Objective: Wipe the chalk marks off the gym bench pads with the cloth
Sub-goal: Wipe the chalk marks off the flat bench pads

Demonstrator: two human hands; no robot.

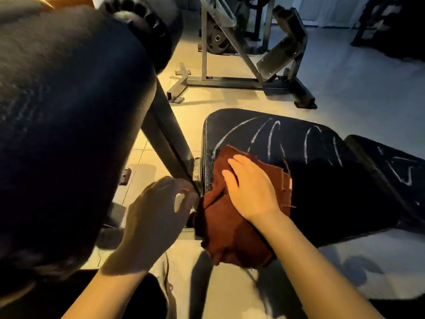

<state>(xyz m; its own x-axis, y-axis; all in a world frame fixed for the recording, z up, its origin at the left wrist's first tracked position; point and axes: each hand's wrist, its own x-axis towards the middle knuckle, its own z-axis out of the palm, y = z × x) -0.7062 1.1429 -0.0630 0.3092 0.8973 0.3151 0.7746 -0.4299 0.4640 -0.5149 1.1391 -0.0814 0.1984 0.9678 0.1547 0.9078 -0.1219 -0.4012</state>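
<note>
Flat right hand (250, 187) presses frayed maroon cloth (232, 224) onto pebbled pad (322, 176).

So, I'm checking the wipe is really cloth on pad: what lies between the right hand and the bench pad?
In the head view, the dark red cloth lies between the flat right hand and the bench pad.

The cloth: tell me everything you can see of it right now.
The cloth is dark reddish-brown, soft, rumpled, with frayed edges. It lies on the near left corner of the black seat pad, one part draping over the pad's front edge. The right hand presses flat on it with straight fingers. The left hand hovers beside it. White chalk marks remain beyond it.
</note>
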